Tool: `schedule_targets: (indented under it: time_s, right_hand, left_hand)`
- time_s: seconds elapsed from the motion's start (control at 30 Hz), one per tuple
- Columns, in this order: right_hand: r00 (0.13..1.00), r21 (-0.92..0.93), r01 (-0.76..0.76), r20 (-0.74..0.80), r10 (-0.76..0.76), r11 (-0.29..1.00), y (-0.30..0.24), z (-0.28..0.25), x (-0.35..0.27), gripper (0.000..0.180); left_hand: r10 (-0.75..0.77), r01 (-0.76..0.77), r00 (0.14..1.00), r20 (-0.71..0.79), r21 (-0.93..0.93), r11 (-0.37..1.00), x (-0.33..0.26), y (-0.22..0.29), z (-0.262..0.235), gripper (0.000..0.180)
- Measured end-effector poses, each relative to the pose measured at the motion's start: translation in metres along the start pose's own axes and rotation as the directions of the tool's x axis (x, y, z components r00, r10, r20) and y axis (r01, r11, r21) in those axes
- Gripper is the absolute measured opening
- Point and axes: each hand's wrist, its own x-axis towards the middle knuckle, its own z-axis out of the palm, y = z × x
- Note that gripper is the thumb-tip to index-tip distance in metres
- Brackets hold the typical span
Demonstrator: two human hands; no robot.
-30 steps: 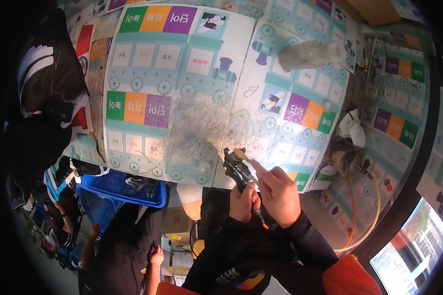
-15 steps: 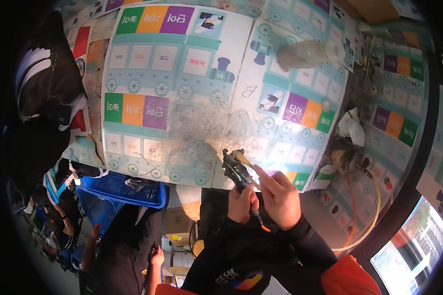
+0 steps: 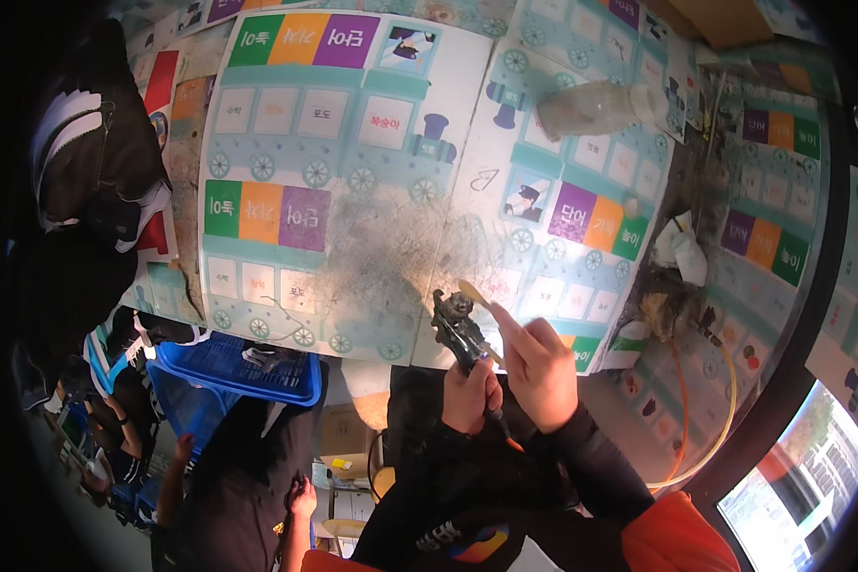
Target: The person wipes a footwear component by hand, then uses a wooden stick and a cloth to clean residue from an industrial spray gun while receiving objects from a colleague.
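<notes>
Left hand (image 3: 467, 394) clenching, right hand (image 3: 541, 370) pinching.
Left is gripping 1 dark metal hand tool (image 3: 460, 336) over the table's (image 3: 372, 253) near edge; right is holding 1 tan stick (image 3: 473, 291) by its head.

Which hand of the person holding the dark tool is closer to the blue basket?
Left. The left hand, around the dark tool, is to the right of the blue basket; the right hand, with the tan stick, is farther right.
</notes>
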Motion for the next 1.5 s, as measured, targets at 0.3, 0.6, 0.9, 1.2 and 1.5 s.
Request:
schedule_targets:
  time_s: [0.3,0.6,0.9,1.2,1.5]
  right_hand:
    - [0.997,-0.113,-0.043,-0.062,0.036,0.993,-0.004,-0.028,-0.005,0.052]
    - [0.998,0.013,-0.014,0.067,0.013,1.0,-0.009,-0.01,0.005,0.053]
    - [0.999,-0.036,0.036,0.028,-0.035,0.999,-0.007,0.011,0.02,0.053]
    - [0.999,-0.017,-0.035,0.039,0.036,0.999,-0.014,-0.014,-0.004,0.052]
    - [0.998,-0.119,0.03,-0.042,-0.035,0.992,-0.02,-0.037,0.018,0.055]
  left_hand:
    - [-0.014,0.014,1.0,0.003,0.044,0.999,-0.002,0.002,0.001,0.02]
    - [0.01,-0.009,1.0,0.019,-0.013,1.0,0.0,0.001,0.0,0.016]
    - [0.006,-0.006,1.0,0.027,-0.001,1.0,0.0,-0.003,0.0,0.02]
    - [-0.014,0.014,1.0,0.009,0.028,0.999,-0.004,0.006,0.008,0.015]
    - [-0.009,0.009,1.0,0.003,0.044,0.999,0.0,0.001,0.006,0.015]
